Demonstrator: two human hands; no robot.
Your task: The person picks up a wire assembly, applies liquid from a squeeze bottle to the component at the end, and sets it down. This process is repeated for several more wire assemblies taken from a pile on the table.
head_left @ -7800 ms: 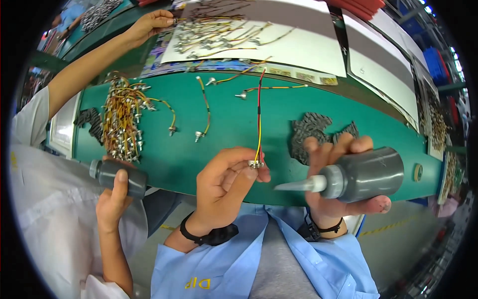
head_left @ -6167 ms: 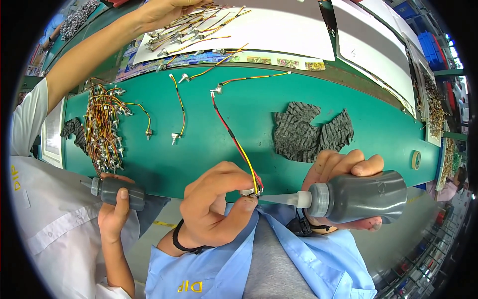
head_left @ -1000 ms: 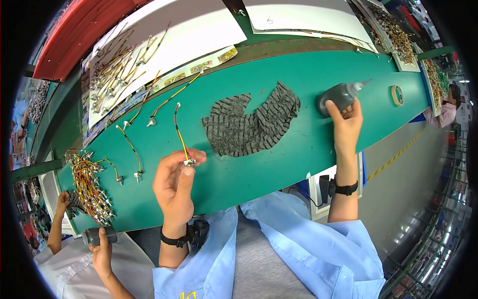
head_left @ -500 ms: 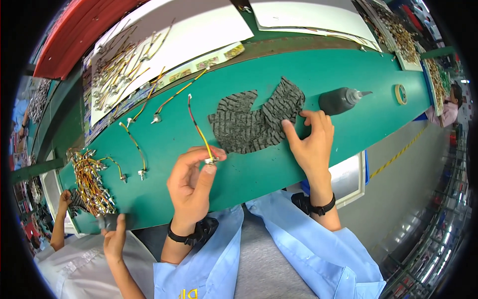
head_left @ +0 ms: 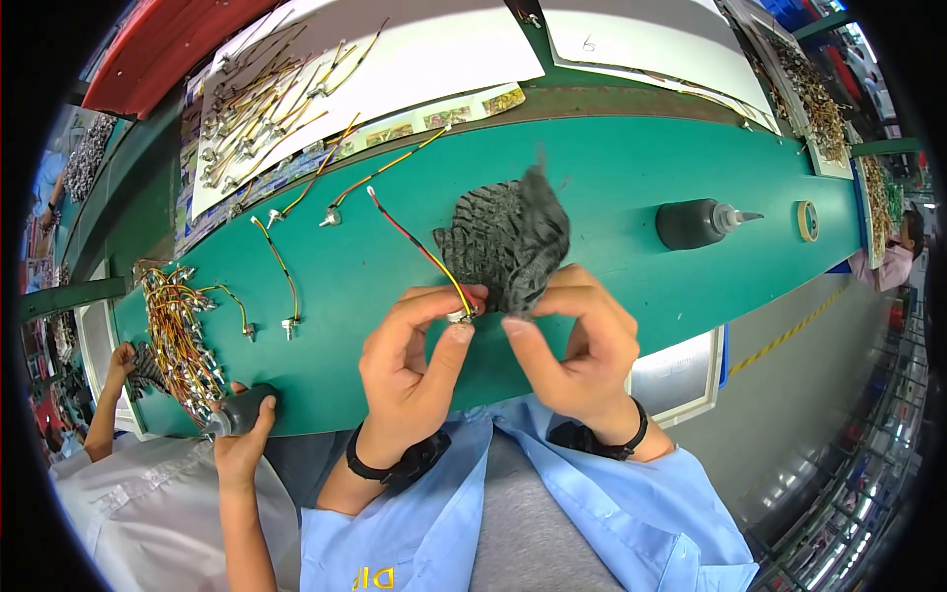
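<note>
My left hand [head_left: 406, 360] pinches a small round metal part with a red, black and yellow wire lead [head_left: 430, 259]; it resembles a potentiometer. The lead stands up and away from my fingers, ending in a small white plug. Close by on the right, my right hand [head_left: 584, 350] grips the lower corner of a dark grey striped cloth [head_left: 483, 225] between thumb and fingers. One side of the cloth is lifted and folded over, while the rest lies on the green table. The cloth corner and metal part are side by side; I cannot tell whether they touch.
On the green table [head_left: 340, 380], a black squeeze bottle [head_left: 686, 225] and a tape roll [head_left: 808, 221] are at right. Left lie loose wired parts [head_left: 280, 261] and a heap of them [head_left: 178, 335]. A co-worker's hand [head_left: 242, 449] holds another dark bottle [head_left: 242, 412]. White boards [head_left: 434, 49] line the back.
My right hand has taken hold of the cloth and drawn its corner in toward my left hand, folding it. My left hand has moved slightly right with the wired part.
</note>
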